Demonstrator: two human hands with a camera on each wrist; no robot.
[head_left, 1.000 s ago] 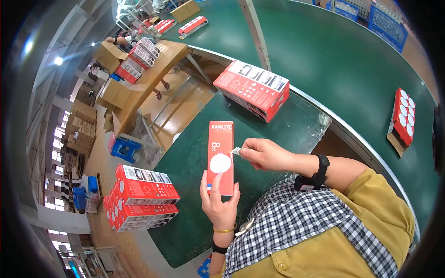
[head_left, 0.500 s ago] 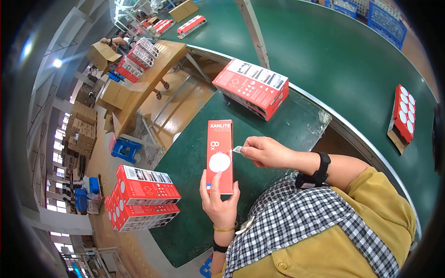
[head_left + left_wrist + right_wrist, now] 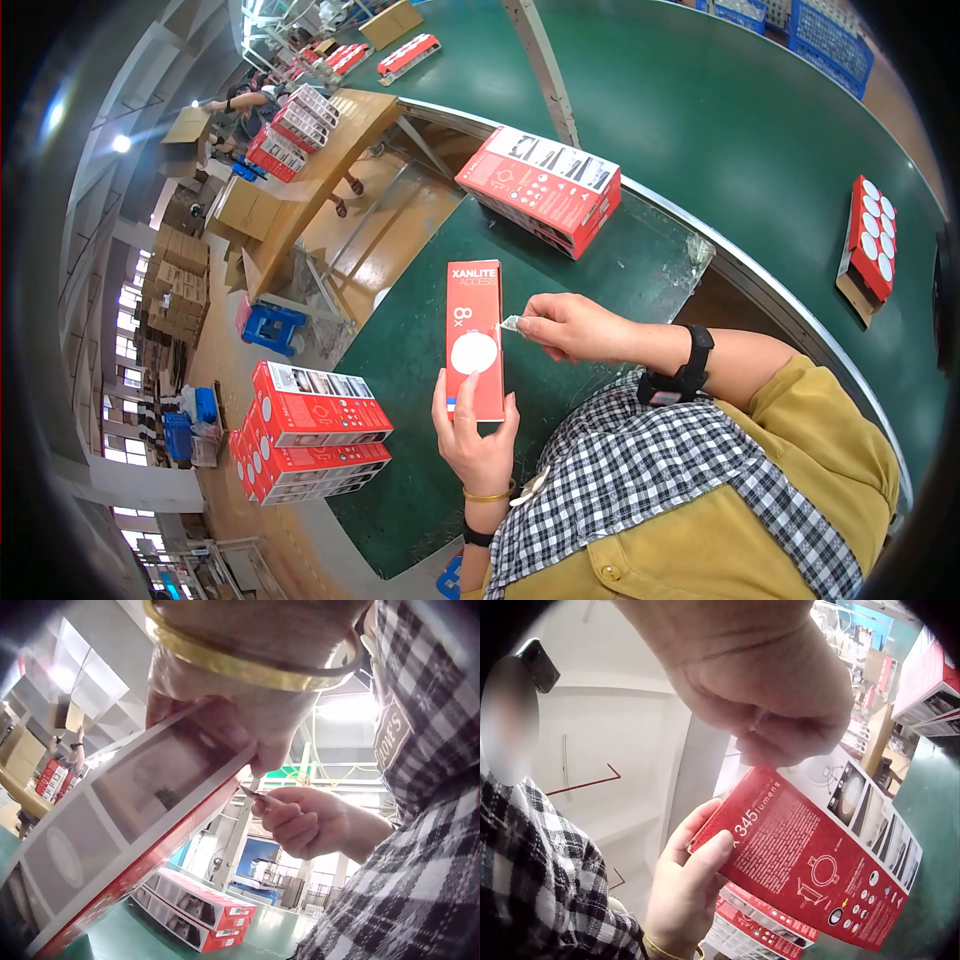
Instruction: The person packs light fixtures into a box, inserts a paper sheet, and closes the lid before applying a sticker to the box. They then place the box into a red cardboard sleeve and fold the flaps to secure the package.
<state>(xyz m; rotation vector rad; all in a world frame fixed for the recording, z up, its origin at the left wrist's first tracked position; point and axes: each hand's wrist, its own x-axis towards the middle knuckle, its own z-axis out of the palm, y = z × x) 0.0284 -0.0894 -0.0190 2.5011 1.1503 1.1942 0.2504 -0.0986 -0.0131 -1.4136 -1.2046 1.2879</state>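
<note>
My left hand (image 3: 475,450) grips the near end of a red XANLITE box (image 3: 474,300), fingers spread over its face and thumb along its right side. The box's face has a white disc and "8x" print. At the box's right edge, my right hand (image 3: 572,328) pinches a small pale pointed piece (image 3: 511,324) between thumb and fingers. In the left wrist view this pointed piece (image 3: 250,793) has a dark tip close to the box's edge; I cannot tell its kind. The right wrist view shows the box's printed red side (image 3: 795,855), the right hand close above its corner.
Stacked red boxes (image 3: 320,415) stand to the left and more red boxes (image 3: 545,185) beyond the held one, on the green work table (image 3: 385,535). Past a metal rim runs a larger green surface (image 3: 720,110) with a red tray of white discs (image 3: 870,240) and an upright post (image 3: 548,75).
Both hands stay almost still at the box, the right one still pinching the pointed piece. In the background, another person's arm has moved a cardboard carton to the left.
</note>
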